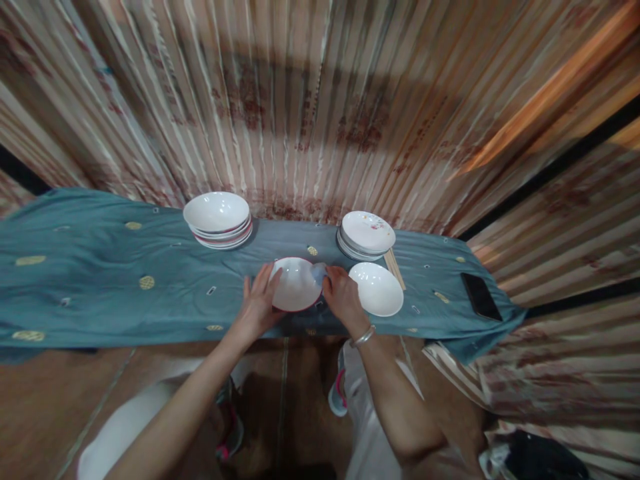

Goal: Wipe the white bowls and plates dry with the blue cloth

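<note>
A white bowl with a red rim (297,288) sits near the front edge of the cloth-covered table. On its left side, my left hand (259,299) grips the rim, thumb and fingers bent over the edge. My right hand (345,299), with a silver bracelet at the wrist, is closed around a small pale bluish-white cloth (319,271), which touches the bowl's right rim. Just right of that hand, partly covered by it, lies another white bowl (379,291).
A stack of white bowls (220,217) stands at the back left. Right of centre is a stack of plates (367,233), the top one flower-patterned, with wooden chopsticks (395,270) beside it. A black phone (480,297) lies far right. A pleated curtain (300,113) hangs behind the table.
</note>
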`<state>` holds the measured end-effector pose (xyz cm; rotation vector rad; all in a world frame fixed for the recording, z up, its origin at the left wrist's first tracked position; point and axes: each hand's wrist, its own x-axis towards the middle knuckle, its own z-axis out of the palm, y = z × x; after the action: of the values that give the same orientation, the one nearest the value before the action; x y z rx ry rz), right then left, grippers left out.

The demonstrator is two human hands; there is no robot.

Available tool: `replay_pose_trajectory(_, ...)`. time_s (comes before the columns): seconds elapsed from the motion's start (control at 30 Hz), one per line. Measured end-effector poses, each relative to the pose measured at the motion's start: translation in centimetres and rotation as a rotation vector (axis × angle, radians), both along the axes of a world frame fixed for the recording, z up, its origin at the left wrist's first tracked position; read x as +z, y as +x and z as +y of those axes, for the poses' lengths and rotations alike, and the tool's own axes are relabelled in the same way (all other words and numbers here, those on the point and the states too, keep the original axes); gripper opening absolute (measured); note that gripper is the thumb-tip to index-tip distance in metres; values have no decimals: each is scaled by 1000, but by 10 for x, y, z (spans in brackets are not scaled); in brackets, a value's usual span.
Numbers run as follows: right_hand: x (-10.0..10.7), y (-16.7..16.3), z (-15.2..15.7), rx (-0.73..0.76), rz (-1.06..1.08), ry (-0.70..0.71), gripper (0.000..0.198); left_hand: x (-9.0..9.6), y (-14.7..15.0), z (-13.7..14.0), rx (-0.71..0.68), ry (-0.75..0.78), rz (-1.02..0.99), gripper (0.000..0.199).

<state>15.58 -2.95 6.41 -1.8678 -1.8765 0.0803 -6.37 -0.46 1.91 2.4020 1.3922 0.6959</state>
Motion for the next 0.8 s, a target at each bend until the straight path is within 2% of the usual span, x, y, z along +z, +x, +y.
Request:
replay_pose_trajectory(0.13,-10,-4,9,-9,-77,-53,30,-14,1,2,81,-62,-175,120)
replay_pose_trajectory(0.3,-14,-6,18,-2,-111,-31,32,-20,0,3,109,-273,-459,135)
replay_pose_trajectory(0.47,-15,-12,28,-22,-140,-56,32,-16,4,-1,168,-400,-635,138)
replay_pose_trajectory(0.63,-21,-18,43,20,-126,-22,35,-21,12,-2,238,-475,-813,138)
replay_pose_trajectory(0.8,-26,-19,53,52,-104,15,35,-18,17,-2,260,-545,-919,122)
